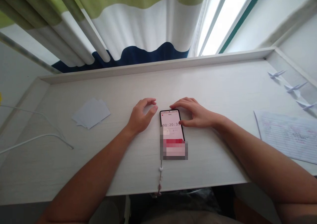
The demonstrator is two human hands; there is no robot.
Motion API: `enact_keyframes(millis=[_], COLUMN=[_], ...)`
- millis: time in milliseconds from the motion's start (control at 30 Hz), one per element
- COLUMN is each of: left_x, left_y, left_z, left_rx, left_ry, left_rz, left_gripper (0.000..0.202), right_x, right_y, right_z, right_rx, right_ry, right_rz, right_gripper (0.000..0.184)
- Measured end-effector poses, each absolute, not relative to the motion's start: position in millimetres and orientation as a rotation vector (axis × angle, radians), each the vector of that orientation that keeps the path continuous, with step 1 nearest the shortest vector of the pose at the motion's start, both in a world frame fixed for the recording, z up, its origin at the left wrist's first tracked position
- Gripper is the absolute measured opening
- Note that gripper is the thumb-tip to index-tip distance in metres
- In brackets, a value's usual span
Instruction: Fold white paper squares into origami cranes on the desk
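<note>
The phone (169, 118) lies flat on the surface (138, 171), between the two hands and slightly nearer the body than their fingertips. Its screen shows a running-time display of about twenty minutes; the last digit is not clear enough to certify, and the lower part of the phone is blurred out. A beaded strap (160, 169) trails from its near end to the edge of the surface.

The left hand (141, 116) is empty, loosely curled, thumb and fingers apart, just beside the phone without touching it. The right hand (198, 113) is half curved around the phone's upper right corner, thumb at its side edge, fingers by its top; no firm grip is evident, and whether every fingertip makes contact cannot be confirmed.

State of the work: well to the right of the right hand, three folded papers (294, 88) stand in a row and are judged finished. Well to the left of the left hand, a loose stack of flat papers (90, 115) appears unfolded, hence judged outstanding; its count cannot be made out. Neither hand is on any paper. Lined sheets (289, 134) lie right of the right forearm.
</note>
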State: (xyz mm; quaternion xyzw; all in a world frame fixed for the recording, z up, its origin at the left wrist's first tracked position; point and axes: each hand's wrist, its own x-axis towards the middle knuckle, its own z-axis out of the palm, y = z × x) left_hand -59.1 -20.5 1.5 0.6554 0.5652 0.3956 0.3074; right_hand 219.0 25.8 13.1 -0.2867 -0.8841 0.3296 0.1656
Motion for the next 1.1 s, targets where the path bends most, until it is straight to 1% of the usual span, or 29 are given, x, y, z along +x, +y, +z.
enact_keyframes(millis=[200, 500, 633, 833, 1100], left_x=[-57.8, -57.9, -58.2, -57.9, -57.7], left_y=[-21.2, -21.9, -22.0, -21.2, -21.3], left_z=[4.9, 3.9, 3.5, 2.7, 4.1], left_rx=[1.668, 1.719, 1.739, 1.758, 1.757], left_ry=[1.514, 1.547, 1.563, 1.567, 1.566], left_rz=[1.045, 1.015, 1.009, 1.017, 1.012], left_gripper=[0.033, 0.027, 0.025, 0.026, 0.025], right_x=[222.1, 217.1, 217.0, 218.3, 219.8], right_y=[25.4, 22.6, 22.0, 23.4, 22.9], right_z=[10.7, 7.2, 8.1, 10.6, 8.5], right_rx=[-0.840, -0.863, -0.853, -0.829, -0.813], right_ry=[-2.435, -2.414, -2.425, -2.481, -2.457], right_rz=[0.971, 0.882, 0.871, 0.894, 0.906], right_gripper=[0.047, 0.033, 0.033, 0.043, 0.038])
